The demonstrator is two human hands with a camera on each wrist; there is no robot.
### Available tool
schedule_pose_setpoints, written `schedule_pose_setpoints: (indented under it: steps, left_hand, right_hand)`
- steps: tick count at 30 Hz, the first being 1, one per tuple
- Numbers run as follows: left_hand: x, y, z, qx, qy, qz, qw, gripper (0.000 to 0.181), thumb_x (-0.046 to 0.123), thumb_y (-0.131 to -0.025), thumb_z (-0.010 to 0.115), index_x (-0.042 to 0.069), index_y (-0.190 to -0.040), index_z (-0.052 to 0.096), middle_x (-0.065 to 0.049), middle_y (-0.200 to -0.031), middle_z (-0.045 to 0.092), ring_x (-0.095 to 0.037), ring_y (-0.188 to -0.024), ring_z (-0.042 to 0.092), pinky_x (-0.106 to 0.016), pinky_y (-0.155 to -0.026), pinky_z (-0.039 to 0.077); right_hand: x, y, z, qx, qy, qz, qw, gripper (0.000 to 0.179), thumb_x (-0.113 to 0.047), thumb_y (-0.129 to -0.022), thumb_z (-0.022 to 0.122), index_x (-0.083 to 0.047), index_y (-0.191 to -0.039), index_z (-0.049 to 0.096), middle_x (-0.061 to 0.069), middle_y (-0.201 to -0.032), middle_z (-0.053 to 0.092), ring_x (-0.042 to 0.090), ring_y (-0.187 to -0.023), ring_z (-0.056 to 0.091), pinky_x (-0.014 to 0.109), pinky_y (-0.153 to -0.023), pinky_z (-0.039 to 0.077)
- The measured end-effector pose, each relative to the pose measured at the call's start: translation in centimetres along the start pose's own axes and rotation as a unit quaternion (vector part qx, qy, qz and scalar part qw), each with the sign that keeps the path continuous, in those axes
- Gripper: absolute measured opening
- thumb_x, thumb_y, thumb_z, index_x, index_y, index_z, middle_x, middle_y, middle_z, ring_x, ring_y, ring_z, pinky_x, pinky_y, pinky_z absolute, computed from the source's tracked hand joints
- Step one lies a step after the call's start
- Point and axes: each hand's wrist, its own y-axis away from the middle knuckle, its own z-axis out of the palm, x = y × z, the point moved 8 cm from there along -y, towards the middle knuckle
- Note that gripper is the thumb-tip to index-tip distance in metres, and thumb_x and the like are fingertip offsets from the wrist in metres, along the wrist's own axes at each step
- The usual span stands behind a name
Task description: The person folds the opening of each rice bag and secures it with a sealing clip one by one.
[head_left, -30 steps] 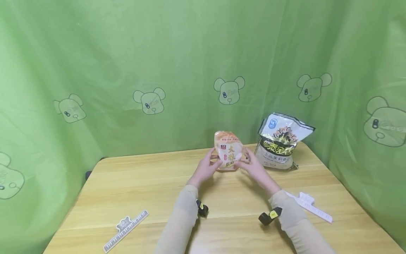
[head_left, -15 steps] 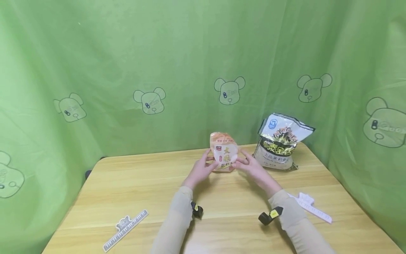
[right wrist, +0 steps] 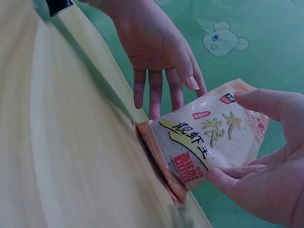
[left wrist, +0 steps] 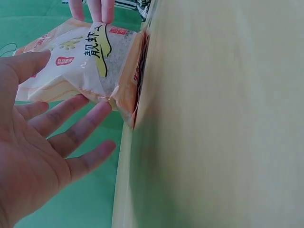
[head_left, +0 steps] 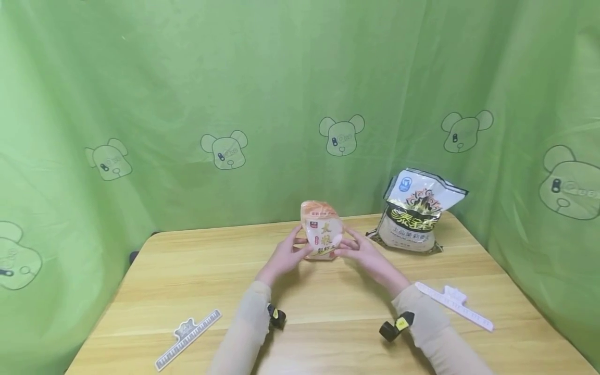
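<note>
A small orange-and-white rice bag stands upright near the table's back edge, between both hands. My left hand holds its left side; in the left wrist view the thumb lies over the front and the other fingers spread along the side. My right hand pinches the opposite side, with two digits lying over the front in the right wrist view. The bag's bottom seam is down at the tabletop. Whitish grains show through the lower window of the bag.
A larger jasmine rice bag stands at the back right corner. A grey long clip lies front left, a pale lilac one beside the right forearm. Green curtain surrounds the wooden table.
Both hands and the small rice bag have shifted left and slightly toward the front. The larger rice bag and the clips stay where they were.
</note>
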Motion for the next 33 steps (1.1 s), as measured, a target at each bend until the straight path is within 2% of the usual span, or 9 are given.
schedule_pose_setpoints:
  steps: [6,10,17,23,27,33]
  left_hand:
    - [-0.6,0.9,-0.7,-0.005,0.015,-0.007,0.9998,0.071,0.039,-0.084,0.058,0.031,-0.142,0.017,-0.01,-0.125,0.054,-0.023,-0.096,0.062,-0.036,-0.085,0.051]
    - [-0.6,1.8,-1.2,-0.012,0.019,-0.016,0.9996,0.071,0.037,-0.085,0.057,0.032,-0.142,0.016,-0.011,-0.127,0.053,-0.024,-0.099,0.061,-0.039,-0.088,0.049]
    - [1.3,4.0,-2.4,-0.028,0.041,-0.014,0.9987,0.069,0.026,-0.087,0.057,0.02,-0.143,0.017,-0.02,-0.128,0.05,-0.03,-0.1,0.06,-0.044,-0.09,0.047]
    - [1.7,5.4,-3.2,-0.023,0.031,-0.015,0.9991,0.07,0.024,-0.087,0.057,0.019,-0.143,0.016,-0.02,-0.126,0.051,-0.029,-0.099,0.061,-0.04,-0.088,0.049]
    - [1.1,6.1,-3.6,-0.018,0.028,-0.013,0.9994,0.07,0.024,-0.086,0.059,0.02,-0.143,0.018,-0.02,-0.126,0.052,-0.03,-0.098,0.061,-0.043,-0.088,0.048]
    - [-1.3,6.8,-4.1,-0.01,0.024,-0.022,0.9994,0.072,0.033,-0.084,0.06,0.026,-0.142,0.018,-0.016,-0.126,0.053,-0.026,-0.098,0.062,-0.041,-0.088,0.049]
  right_hand:
    - [-0.4,0.1,1.2,-0.012,0.0,-0.009,0.9999,0.092,-0.022,-0.077,0.067,-0.015,-0.144,0.005,0.021,-0.143,0.03,0.035,-0.131,0.032,0.05,-0.108,0.024]
    - [-0.3,0.2,2.0,-0.022,-0.002,-0.011,0.9997,0.093,-0.023,-0.077,0.068,-0.014,-0.144,0.004,0.02,-0.143,0.029,0.035,-0.131,0.031,0.049,-0.107,0.025]
    - [-0.2,0.5,3.3,-0.024,-0.002,-0.008,0.9997,0.091,-0.023,-0.077,0.068,-0.015,-0.144,0.008,0.019,-0.143,0.032,0.033,-0.131,0.033,0.048,-0.107,0.028]
    - [-0.1,1.1,4.4,-0.018,-0.004,-0.01,0.9998,0.09,-0.022,-0.076,0.069,-0.017,-0.144,0.01,0.018,-0.143,0.031,0.033,-0.131,0.033,0.047,-0.104,0.032]
    - [0.0,1.5,5.2,-0.011,-0.006,-0.01,0.9999,0.09,-0.022,-0.074,0.07,-0.018,-0.144,0.013,0.016,-0.142,0.033,0.032,-0.13,0.035,0.047,-0.104,0.032]
    - [-0.2,2.1,6.5,-0.017,0.004,-0.018,0.9997,0.087,-0.019,-0.076,0.069,-0.017,-0.143,0.014,0.016,-0.141,0.035,0.033,-0.128,0.037,0.048,-0.103,0.034]
